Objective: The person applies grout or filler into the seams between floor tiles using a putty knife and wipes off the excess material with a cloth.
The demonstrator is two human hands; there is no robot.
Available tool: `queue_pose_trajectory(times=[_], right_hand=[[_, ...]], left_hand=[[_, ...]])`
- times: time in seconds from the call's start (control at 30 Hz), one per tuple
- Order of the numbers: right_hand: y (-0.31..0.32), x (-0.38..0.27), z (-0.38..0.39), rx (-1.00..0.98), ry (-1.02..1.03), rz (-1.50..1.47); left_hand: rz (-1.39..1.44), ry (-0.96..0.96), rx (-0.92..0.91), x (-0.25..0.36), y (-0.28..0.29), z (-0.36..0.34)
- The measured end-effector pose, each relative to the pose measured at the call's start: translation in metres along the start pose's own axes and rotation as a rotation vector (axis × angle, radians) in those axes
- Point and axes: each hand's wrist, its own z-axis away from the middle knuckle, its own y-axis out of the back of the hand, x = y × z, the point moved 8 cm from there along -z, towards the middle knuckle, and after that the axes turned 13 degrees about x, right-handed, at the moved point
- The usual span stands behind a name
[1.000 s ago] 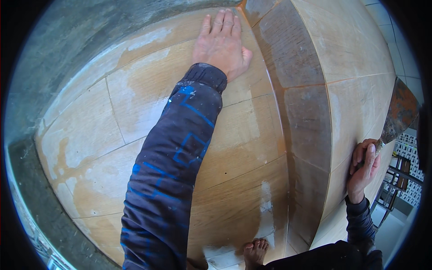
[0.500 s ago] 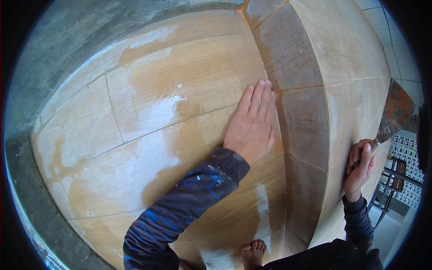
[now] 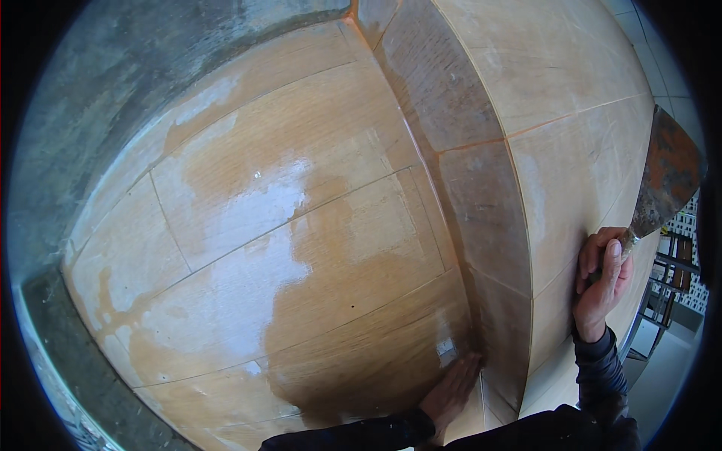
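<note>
My left hand (image 3: 453,389) lies low in the view, fingers stretched out on the wood-look tiles (image 3: 361,286). Its fingertips touch the inner corner where the tiled floor meets a low tiled riser (image 3: 492,248). Nothing shows in that hand, and it is in dim shadow. At the right, my right hand (image 3: 603,282) is closed around the handle of a putty knife (image 3: 668,177). The knife's wide, rust-stained blade points up and away from me. That hand rests against the tiled ledge (image 3: 579,143); its fingers hide most of the handle.
A bare grey concrete wall (image 3: 143,98) curves along the far left, with a dark concrete strip (image 3: 60,316) beside the tiles. Wet-looking, shiny patches and whitish film mark the tile surface. Past the ledge at right stand dark metal frames (image 3: 665,293) and a white perforated panel.
My left hand has slid toward me along the corner, from mid-view to the lower edge. My right hand still grips the putty knife. The view has shifted a little, and my foot no longer shows.
</note>
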Motion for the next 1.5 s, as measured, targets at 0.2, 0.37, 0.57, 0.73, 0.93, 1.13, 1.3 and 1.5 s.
queue_pose_trajectory(times=[0.2,0.37,0.57,0.73,0.93,1.13,1.3,1.5], right_hand=[[-0.002,0.004,-0.001,-0.009,-0.012,-0.050],[-0.001,0.012,0.000,-0.048,0.002,-0.068],[-0.001,-0.002,-0.004,-0.053,0.000,-0.108],[-0.001,0.003,-0.002,-0.053,-0.044,-0.118],[0.004,0.006,-0.001,-0.073,-0.083,-0.139],[-0.001,0.001,-0.002,-0.061,-0.089,-0.161],[0.002,0.001,-0.002,-0.063,-0.064,-0.143],[0.000,0.003,0.001,-0.031,-0.063,-0.128]], left_hand=[[0.540,-0.153,0.290,-0.002,0.055,0.044],[0.028,0.313,0.523,-0.193,0.189,-0.042],[-0.502,0.322,0.710,-0.382,0.297,-0.150],[-0.472,0.311,0.665,-0.353,0.269,-0.160],[-0.355,0.259,0.410,-0.226,0.180,-0.137],[-0.183,0.237,0.184,-0.103,0.074,-0.073],[-0.168,-0.051,-0.005,0.007,-0.034,0.001],[0.019,0.763,-0.100,-0.008,-0.111,0.243]])
